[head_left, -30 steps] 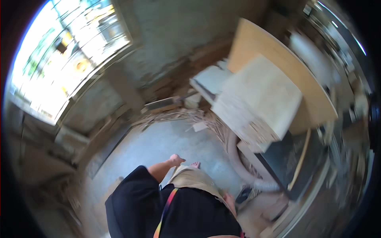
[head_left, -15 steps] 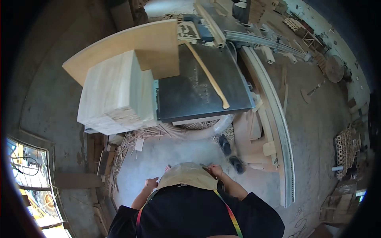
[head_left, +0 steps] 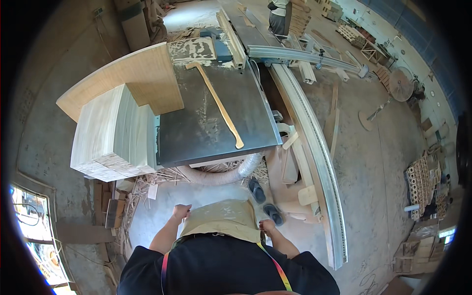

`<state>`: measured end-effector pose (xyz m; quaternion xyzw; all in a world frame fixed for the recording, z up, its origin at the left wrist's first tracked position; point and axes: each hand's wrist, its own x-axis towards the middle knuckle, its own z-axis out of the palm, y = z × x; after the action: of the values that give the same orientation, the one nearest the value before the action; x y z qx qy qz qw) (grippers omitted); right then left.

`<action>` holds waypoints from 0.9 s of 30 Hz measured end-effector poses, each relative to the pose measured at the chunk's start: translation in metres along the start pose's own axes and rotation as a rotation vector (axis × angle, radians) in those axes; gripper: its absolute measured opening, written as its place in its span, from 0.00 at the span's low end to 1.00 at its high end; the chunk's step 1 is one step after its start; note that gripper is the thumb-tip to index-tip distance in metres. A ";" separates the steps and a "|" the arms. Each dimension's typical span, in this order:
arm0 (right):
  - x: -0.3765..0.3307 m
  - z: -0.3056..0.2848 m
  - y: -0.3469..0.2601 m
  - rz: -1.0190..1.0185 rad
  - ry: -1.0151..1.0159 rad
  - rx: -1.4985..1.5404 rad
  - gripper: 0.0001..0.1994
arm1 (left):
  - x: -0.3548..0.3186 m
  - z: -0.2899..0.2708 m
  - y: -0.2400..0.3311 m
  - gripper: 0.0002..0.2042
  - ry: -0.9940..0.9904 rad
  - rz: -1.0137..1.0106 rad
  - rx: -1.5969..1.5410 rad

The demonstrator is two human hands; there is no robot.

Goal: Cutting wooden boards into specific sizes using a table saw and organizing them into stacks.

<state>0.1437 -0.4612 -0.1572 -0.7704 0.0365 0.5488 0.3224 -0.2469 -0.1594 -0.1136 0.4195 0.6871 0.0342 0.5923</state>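
My left hand point(head_left: 181, 211) is loosely closed beside the upper left corner of my tan apron point(head_left: 221, 214), and nothing shows in it. At the apron's right side, my right hand point(head_left: 268, 225) is closed, fingers curled downward; what it grips, if anything, is hidden. Ahead of me stands a dark flat machine table point(head_left: 191, 130). A long, curved wooden handle point(head_left: 216, 105) lies slanting across it, away from both hands. To its left is a big block of stacked pale wooden boards point(head_left: 105, 132), with a broad wooden panel point(head_left: 152, 81) behind it.
A long metal rail point(head_left: 314, 152) runs along the right. Below the table are a ribbed hose point(head_left: 211, 177) and scattered wood offcuts point(head_left: 142, 189). Dark slippers point(head_left: 265, 201) lie on the floor. A person point(head_left: 279, 17) stands far off; a round fan point(head_left: 401, 84) is at the right.
The view has shifted, so the table and boards sit further left. My left hand has lifted forward, and my right has dropped to the apron's side. A dark flat piece seen at my right fingers no longer shows.
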 end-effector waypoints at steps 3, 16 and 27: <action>0.003 0.002 -0.007 0.003 0.012 0.021 0.07 | 0.008 0.014 0.014 0.20 -0.027 0.029 0.212; -0.025 0.113 -0.076 -0.038 0.041 -0.072 0.06 | 0.102 -0.086 0.015 0.18 -0.019 -0.098 0.007; 0.002 0.170 -0.125 -0.093 -0.108 0.209 0.08 | 0.096 -0.136 -0.031 0.18 -0.068 -0.247 -0.027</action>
<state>0.0560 -0.2701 -0.1341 -0.7028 0.0404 0.5671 0.4276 -0.3723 -0.0588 -0.1655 0.3246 0.7126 -0.0440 0.6204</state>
